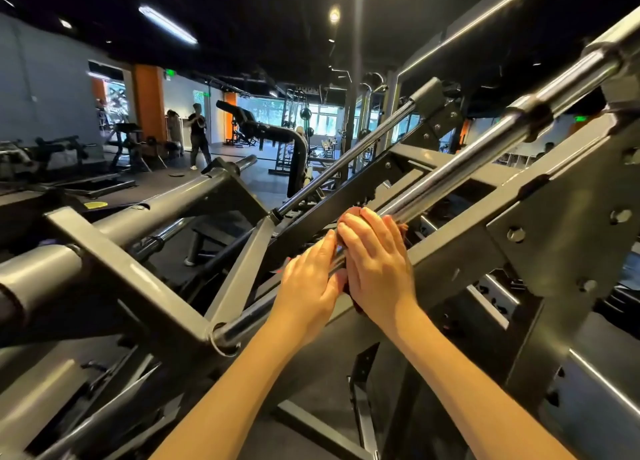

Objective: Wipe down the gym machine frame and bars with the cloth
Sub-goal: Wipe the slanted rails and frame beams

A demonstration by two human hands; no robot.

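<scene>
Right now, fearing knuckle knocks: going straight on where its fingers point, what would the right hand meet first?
Probably the dark frame beam just beyond the chrome bar that the right hand grips through the cloth; depth is unclear.

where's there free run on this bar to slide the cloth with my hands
Up-right of the right hand and cloth, the chrome bar runs bare to its collar. Below the left hand, only a short stretch before the frame socket. Crowded beside the hands, where the notched rail crosses.
</scene>
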